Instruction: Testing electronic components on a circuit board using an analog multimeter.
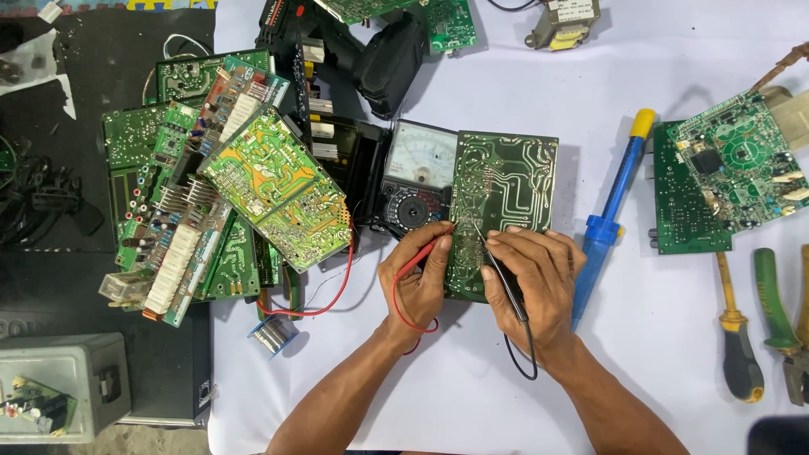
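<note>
Head view, left hand (419, 282) red probe (419, 259), right hand (529, 282) black probe (497, 265), green circuit board (506, 198)

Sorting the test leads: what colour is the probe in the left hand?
Red probe, head view.

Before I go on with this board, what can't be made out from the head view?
- Meter needle reading: too small.
- Red probe tip contact: hidden under the left hand.
- Black probe solder point on the green board: too small.
- Pliers: cut off by the right edge.
</note>
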